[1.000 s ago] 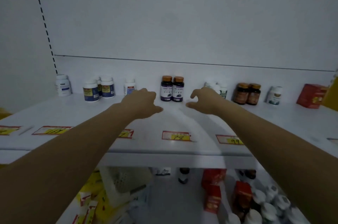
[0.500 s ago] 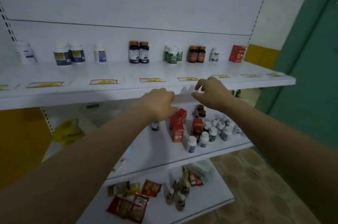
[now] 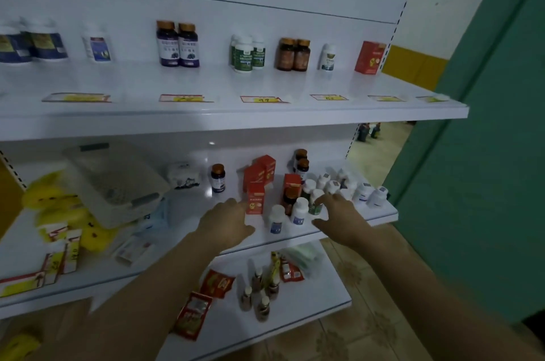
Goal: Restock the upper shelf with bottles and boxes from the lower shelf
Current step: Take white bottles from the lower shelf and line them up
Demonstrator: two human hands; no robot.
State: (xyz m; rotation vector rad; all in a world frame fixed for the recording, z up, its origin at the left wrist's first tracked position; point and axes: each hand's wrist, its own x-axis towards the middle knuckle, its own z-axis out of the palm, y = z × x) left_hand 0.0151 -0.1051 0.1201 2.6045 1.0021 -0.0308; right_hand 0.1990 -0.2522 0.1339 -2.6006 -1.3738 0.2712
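The white upper shelf (image 3: pixel 295 114) carries rows of bottles: two purple-labelled ones (image 3: pixel 177 45), green-labelled ones (image 3: pixel 247 53), two amber ones (image 3: pixel 293 55) and a red box (image 3: pixel 369 57). On the lower shelf (image 3: pixel 380 217) stand red boxes (image 3: pixel 256 180), dark bottles (image 3: pixel 301 160) and several white bottles (image 3: pixel 299 211). My left hand (image 3: pixel 225 220) hovers empty, fingers apart, just left of the front red box (image 3: pixel 255 198). My right hand (image 3: pixel 342 219) is open over the white bottles, fingertips by a green-labelled bottle (image 3: pixel 315 207).
A tilted beige basket (image 3: pixel 118 180), yellow packets (image 3: pixel 56 201) and small cartons (image 3: pixel 63 254) fill the lower shelf's left. A third shelf (image 3: pixel 324 295) below holds red sachets and small brown bottles. A green wall (image 3: pixel 486 154) stands to the right.
Both hands have dropped from the upper shelf down to the lower shelf, and the view has tilted down and right with them. Neither hand holds anything.
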